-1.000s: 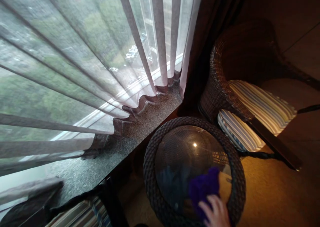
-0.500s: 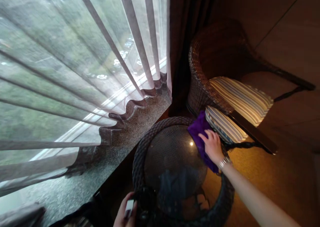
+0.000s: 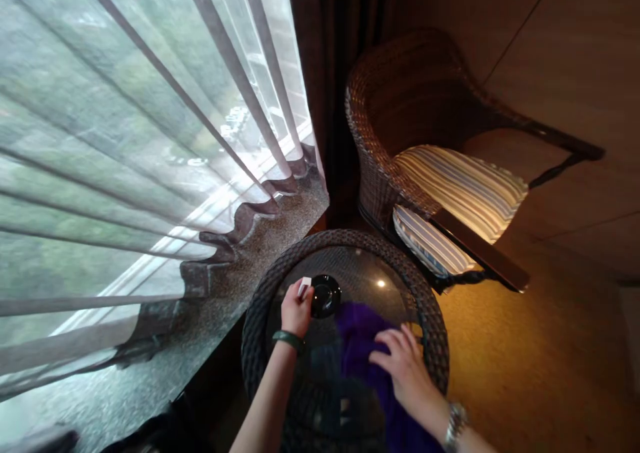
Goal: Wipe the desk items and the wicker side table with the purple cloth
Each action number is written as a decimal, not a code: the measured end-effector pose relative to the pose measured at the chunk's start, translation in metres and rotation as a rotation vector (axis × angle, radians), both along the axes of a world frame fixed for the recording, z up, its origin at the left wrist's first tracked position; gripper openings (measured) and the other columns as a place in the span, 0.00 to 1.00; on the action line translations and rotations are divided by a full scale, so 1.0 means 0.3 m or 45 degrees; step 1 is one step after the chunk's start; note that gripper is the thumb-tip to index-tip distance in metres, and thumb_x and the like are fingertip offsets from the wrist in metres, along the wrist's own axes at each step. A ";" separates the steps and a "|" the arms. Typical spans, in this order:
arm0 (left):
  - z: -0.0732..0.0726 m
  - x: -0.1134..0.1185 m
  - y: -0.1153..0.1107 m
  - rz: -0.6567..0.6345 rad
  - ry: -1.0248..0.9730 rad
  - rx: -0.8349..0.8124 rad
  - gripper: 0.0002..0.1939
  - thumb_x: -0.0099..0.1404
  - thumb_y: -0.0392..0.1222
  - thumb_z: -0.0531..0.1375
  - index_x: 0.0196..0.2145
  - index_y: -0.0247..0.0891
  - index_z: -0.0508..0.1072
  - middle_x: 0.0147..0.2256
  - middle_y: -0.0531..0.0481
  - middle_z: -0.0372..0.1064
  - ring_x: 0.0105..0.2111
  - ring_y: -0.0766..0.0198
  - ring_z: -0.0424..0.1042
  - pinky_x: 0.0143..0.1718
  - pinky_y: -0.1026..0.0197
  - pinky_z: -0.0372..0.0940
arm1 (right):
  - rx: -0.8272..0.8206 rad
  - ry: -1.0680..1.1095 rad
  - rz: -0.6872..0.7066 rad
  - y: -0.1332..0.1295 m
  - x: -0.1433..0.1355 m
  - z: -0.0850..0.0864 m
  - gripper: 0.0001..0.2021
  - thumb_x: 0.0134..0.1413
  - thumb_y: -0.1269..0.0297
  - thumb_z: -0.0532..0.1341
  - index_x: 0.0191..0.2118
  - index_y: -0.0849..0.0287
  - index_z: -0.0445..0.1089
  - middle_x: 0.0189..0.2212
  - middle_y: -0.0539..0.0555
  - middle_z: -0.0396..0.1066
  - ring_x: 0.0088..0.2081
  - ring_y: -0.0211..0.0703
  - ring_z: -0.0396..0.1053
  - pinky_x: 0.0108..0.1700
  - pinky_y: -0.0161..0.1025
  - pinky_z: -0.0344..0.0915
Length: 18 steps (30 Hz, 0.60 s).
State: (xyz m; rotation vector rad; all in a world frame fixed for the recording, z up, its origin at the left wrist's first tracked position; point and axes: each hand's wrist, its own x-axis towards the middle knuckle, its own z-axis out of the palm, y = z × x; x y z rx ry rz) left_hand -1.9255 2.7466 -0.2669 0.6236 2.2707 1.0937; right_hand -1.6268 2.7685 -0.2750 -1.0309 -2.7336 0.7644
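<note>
My left hand (image 3: 297, 312) is over the far left part of the round glass-topped table (image 3: 260, 300), its fingers closed round a small white box (image 3: 304, 286) and at the rim of a glossy black round dish, like an ashtray (image 3: 326, 296). Whether the dish rests fully on the glass, I cannot tell. Over the right side of the table, my right hand (image 3: 403, 360) has its fingers bent on a purple cloth (image 3: 367, 346). The cloth is bunched, smeared by motion and hangs toward me past the hand.
A wicker armchair (image 3: 373, 146) with striped cushions (image 3: 465, 180) stands beyond the table at the right. Along the left runs a speckled stone sill (image 3: 255, 260) under sheer curtains (image 3: 210, 126) and a window. Carpet (image 3: 500, 360) lies to the right.
My left hand has moved up and forward over the table with the black dish and white box. My right hand has drawn the purple cloth from the table's far right edge toward me.
</note>
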 end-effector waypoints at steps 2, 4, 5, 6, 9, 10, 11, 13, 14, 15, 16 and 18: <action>0.005 0.011 0.017 0.008 0.037 -0.049 0.19 0.62 0.46 0.60 0.46 0.34 0.80 0.40 0.41 0.77 0.43 0.50 0.75 0.49 0.48 0.72 | 0.102 -0.011 -0.205 0.134 0.033 -0.001 0.29 0.58 0.84 0.52 0.51 0.45 0.79 0.58 0.55 0.71 0.63 0.55 0.64 0.71 0.69 0.58; 0.017 0.026 0.026 0.039 0.074 -0.077 0.18 0.62 0.40 0.61 0.47 0.33 0.81 0.42 0.39 0.77 0.46 0.49 0.74 0.56 0.45 0.68 | 0.178 0.021 -0.271 0.177 0.023 -0.024 0.25 0.61 0.79 0.54 0.57 0.52 0.77 0.62 0.61 0.65 0.65 0.61 0.60 0.70 0.67 0.60; 0.024 0.032 0.028 0.058 0.083 -0.081 0.18 0.61 0.38 0.62 0.48 0.32 0.81 0.45 0.38 0.76 0.48 0.49 0.74 0.59 0.45 0.67 | 0.189 0.045 -0.243 0.160 0.007 -0.038 0.24 0.62 0.77 0.56 0.59 0.54 0.75 0.63 0.63 0.63 0.66 0.63 0.58 0.69 0.67 0.61; 0.032 0.037 0.030 0.080 0.084 -0.080 0.19 0.61 0.35 0.63 0.49 0.32 0.82 0.48 0.37 0.76 0.50 0.48 0.74 0.61 0.45 0.66 | 0.173 0.074 -0.177 0.123 -0.011 -0.049 0.23 0.63 0.74 0.58 0.61 0.53 0.74 0.64 0.63 0.62 0.67 0.63 0.57 0.69 0.67 0.62; 0.062 0.040 0.029 0.180 0.007 -0.045 0.21 0.61 0.29 0.62 0.51 0.32 0.82 0.54 0.35 0.75 0.54 0.49 0.73 0.64 0.47 0.63 | -0.009 0.132 0.160 -0.030 -0.036 -0.054 0.28 0.56 0.70 0.65 0.62 0.44 0.72 0.67 0.56 0.62 0.68 0.62 0.56 0.70 0.68 0.60; 0.077 0.039 0.025 0.229 -0.050 -0.024 0.21 0.62 0.28 0.62 0.53 0.31 0.81 0.55 0.35 0.75 0.55 0.50 0.73 0.64 0.48 0.64 | -0.084 0.138 0.268 -0.067 -0.034 -0.047 0.30 0.52 0.72 0.66 0.61 0.43 0.72 0.67 0.54 0.63 0.68 0.61 0.57 0.70 0.67 0.60; 0.093 0.037 0.019 0.284 -0.122 -0.002 0.22 0.64 0.28 0.61 0.55 0.29 0.78 0.55 0.34 0.76 0.55 0.51 0.74 0.62 0.49 0.66 | -0.157 0.136 0.350 -0.086 -0.030 -0.034 0.31 0.48 0.76 0.65 0.59 0.42 0.73 0.66 0.53 0.65 0.67 0.60 0.60 0.69 0.66 0.60; 0.127 0.041 0.003 0.402 -0.289 0.038 0.24 0.67 0.30 0.59 0.60 0.26 0.74 0.57 0.32 0.75 0.53 0.52 0.76 0.52 0.53 0.72 | -0.299 0.116 0.403 -0.066 -0.025 0.008 0.30 0.44 0.82 0.59 0.52 0.46 0.76 0.57 0.53 0.72 0.60 0.56 0.67 0.64 0.61 0.67; 0.141 0.046 -0.007 0.455 -0.376 0.058 0.25 0.68 0.32 0.59 0.61 0.26 0.72 0.58 0.31 0.75 0.52 0.52 0.76 0.46 0.55 0.74 | -0.365 0.117 0.382 -0.031 -0.030 0.038 0.29 0.43 0.84 0.56 0.48 0.49 0.76 0.52 0.53 0.74 0.56 0.54 0.69 0.59 0.57 0.70; 0.151 0.055 -0.015 0.501 -0.459 0.083 0.25 0.68 0.34 0.59 0.62 0.27 0.71 0.59 0.31 0.74 0.51 0.52 0.76 0.40 0.57 0.73 | -0.403 0.144 0.339 0.014 -0.041 0.073 0.27 0.43 0.84 0.54 0.46 0.51 0.75 0.49 0.53 0.74 0.53 0.52 0.70 0.56 0.53 0.72; 0.157 0.067 -0.023 0.539 -0.535 0.116 0.24 0.69 0.35 0.59 0.62 0.29 0.71 0.60 0.31 0.73 0.50 0.53 0.76 0.37 0.60 0.72 | -0.401 0.191 0.287 0.064 -0.061 0.112 0.27 0.44 0.84 0.54 0.47 0.51 0.74 0.49 0.54 0.74 0.53 0.51 0.70 0.56 0.52 0.73; 0.152 0.097 -0.032 0.609 -0.648 0.193 0.24 0.68 0.35 0.59 0.61 0.30 0.72 0.60 0.32 0.73 0.48 0.57 0.77 0.34 0.63 0.71 | -0.281 0.276 0.250 0.160 -0.132 0.194 0.31 0.50 0.82 0.55 0.59 0.52 0.69 0.58 0.57 0.70 0.61 0.52 0.66 0.63 0.54 0.70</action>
